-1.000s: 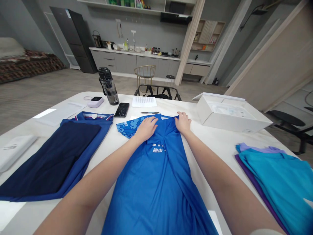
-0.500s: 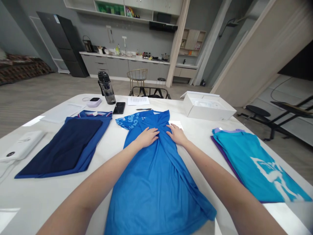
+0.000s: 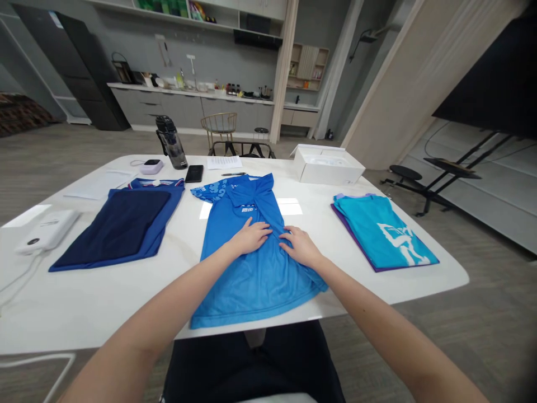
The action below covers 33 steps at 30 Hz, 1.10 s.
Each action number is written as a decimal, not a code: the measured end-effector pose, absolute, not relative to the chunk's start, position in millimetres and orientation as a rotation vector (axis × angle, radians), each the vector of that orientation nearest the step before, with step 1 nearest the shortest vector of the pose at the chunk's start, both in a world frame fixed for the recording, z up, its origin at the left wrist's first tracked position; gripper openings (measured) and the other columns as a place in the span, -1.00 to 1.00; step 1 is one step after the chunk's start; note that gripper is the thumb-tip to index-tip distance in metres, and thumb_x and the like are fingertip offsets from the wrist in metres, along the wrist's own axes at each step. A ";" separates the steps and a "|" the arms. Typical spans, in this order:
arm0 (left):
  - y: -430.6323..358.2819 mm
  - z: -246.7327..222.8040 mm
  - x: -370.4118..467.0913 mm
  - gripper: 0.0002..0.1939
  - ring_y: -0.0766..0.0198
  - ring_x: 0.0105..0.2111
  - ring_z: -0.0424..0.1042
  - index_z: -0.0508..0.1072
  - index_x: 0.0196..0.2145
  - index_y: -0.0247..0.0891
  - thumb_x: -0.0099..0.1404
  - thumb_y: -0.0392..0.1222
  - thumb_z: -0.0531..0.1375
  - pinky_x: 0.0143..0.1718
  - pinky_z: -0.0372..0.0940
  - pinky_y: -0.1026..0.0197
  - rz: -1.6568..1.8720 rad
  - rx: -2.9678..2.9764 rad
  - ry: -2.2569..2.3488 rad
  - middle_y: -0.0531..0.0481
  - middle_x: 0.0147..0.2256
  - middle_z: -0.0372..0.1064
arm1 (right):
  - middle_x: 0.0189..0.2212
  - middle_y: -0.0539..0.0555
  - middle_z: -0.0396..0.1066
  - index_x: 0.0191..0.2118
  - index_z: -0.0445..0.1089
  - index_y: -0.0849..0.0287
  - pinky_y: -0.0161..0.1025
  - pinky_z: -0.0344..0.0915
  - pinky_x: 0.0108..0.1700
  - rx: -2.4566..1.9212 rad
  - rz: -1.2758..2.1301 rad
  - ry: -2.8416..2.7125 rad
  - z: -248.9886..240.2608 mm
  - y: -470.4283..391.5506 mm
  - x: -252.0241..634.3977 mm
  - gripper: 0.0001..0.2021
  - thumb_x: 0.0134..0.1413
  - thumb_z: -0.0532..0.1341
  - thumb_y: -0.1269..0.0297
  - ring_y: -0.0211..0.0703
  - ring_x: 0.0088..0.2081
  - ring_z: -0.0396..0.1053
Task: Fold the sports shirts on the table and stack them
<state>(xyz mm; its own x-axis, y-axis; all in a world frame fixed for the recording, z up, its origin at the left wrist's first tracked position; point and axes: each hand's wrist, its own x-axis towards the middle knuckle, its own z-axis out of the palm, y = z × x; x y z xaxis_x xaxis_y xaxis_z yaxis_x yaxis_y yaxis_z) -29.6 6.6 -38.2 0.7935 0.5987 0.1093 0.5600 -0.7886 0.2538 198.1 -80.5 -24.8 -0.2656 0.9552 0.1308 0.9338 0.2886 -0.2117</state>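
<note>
Bright-blue short-sleeved fabric shirt [image 3: 229, 285] lies creased on the glossy white desk [image 3: 138, 313]

From where I stand, the shirt's paler hem comes closest, lying just inside the desk's near edge, above the person's dark trousers [image 3: 251, 369]. Further up, both hands rest on the shirt's middle. The left hand's grip [image 3: 253, 237] is loosely spread, fingers laid over the cloth; the right hand's grip [image 3: 300, 244] is spread too, its fingers a little bent on the fabric. Folds run between them, and the hands and forearms cover part of the shirt.

To the left, a folded navy cloth garment [image 3: 117, 226] lies on a blue one with a striped collar [image 3: 166, 221], beside a white oblong device [image 3: 48, 230]. To the right, a folded turquoise shirt [image 3: 369, 224] covers something purple.

Past the collar lie a slim dark pen [image 3: 233, 174], a black flat phone [image 3: 194, 173] and a printed white sheet [image 3: 224, 162]; an open white cardboard box [image 3: 329, 172] and a clear, black-lidded bottle [image 3: 173, 145] stand far back.
</note>
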 end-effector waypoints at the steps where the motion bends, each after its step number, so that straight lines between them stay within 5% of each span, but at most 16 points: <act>1: 0.6 -38.4 -25.9 -0.58 0.16 0.31 0.19 0.39 0.22 -0.05 0.48 -0.17 -0.01 0.39 -0.23 -0.26 0.277 2.782 0.886 -0.08 0.28 0.28 | 0.22 0.17 0.30 0.08 0.49 0.04 -0.02 0.21 0.20 -1.758 0.121 -2.312 -22.4 -91.8 201.2 -0.70 0.32 0.21 0.11 0.03 0.22 0.26; 12: -39.8 -34.4 20.2 -0.63 0.15 0.09 0.34 0.49 0.08 -0.10 0.47 -0.27 0.00 0.27 0.03 -0.07 0.371 2.915 0.671 -0.13 0.04 0.42 | -0.11 0.17 0.39 -0.08 0.48 0.06 -0.04 0.21 -0.04 -2.020 0.029 -2.187 -9.2 -205.4 228.8 -0.73 0.23 0.24 0.03 0.07 -0.05 0.36; 19: -47.1 -22.6 34.0 -0.66 0.11 0.00 0.33 0.51 -0.03 -0.16 0.49 -0.26 -0.05 0.08 0.10 0.03 0.361 2.990 0.683 -0.14 -0.02 0.41 | -0.20 0.21 0.45 -0.27 0.42 0.13 -0.05 0.19 -0.08 -2.115 -0.038 -2.161 -6.6 -220.4 222.9 -0.83 0.31 0.11 0.27 0.09 -0.09 0.39; 27: -76.4 -4.3 16.6 -0.69 0.09 0.08 0.27 0.47 0.00 -0.13 0.36 -0.32 0.08 0.11 0.09 0.03 0.372 2.898 0.652 -0.11 0.05 0.35 | -0.54 -0.07 0.38 -0.25 0.33 0.05 -0.26 0.10 -0.39 -1.792 0.577 -1.987 27.1 -226.6 185.4 -0.82 0.37 0.09 0.13 -0.15 -0.47 0.35; 33: -109.0 -8.7 -20.0 -0.70 0.11 0.09 0.27 0.48 -0.06 -0.14 0.33 -0.38 0.11 0.13 0.06 0.02 0.402 2.943 0.560 -0.09 0.03 0.38 | -0.50 -0.08 0.37 -0.24 0.39 0.09 -0.29 0.15 -0.34 -1.617 0.642 -2.110 21.9 -227.0 168.9 -0.77 0.31 0.20 0.04 -0.20 -0.44 0.35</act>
